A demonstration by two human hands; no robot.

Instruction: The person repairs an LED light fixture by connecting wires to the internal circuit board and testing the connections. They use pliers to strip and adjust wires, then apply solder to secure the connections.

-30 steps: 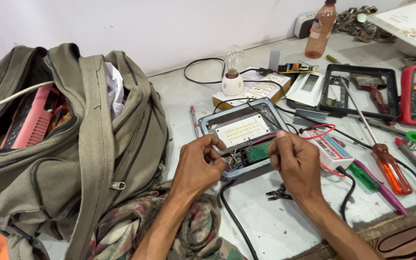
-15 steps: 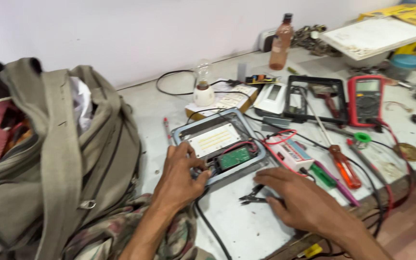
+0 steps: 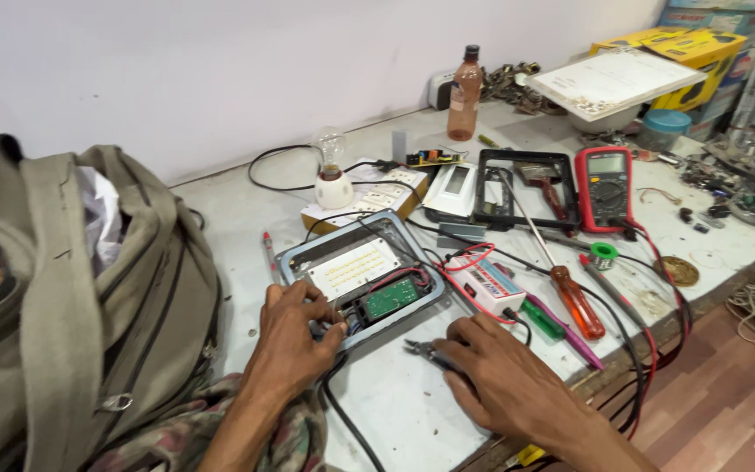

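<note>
- The olive bag (image 3: 72, 297) is cut off at the frame's 9 o'clock edge.
- The left hand (image 3: 294, 336) remains clamped on the opened lamp housing (image 3: 360, 280).
- The right hand (image 3: 500, 371), moved off the housing, is now closed over small pliers (image 3: 425, 350) at its 4 o'clock; their handles are hidden.

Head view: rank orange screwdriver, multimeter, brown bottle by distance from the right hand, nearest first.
From the right hand:
1. Orange screwdriver, just beyond it, toward the bench edge.
2. Multimeter, farther back on the right.
3. Brown bottle, by the back wall.
</note>
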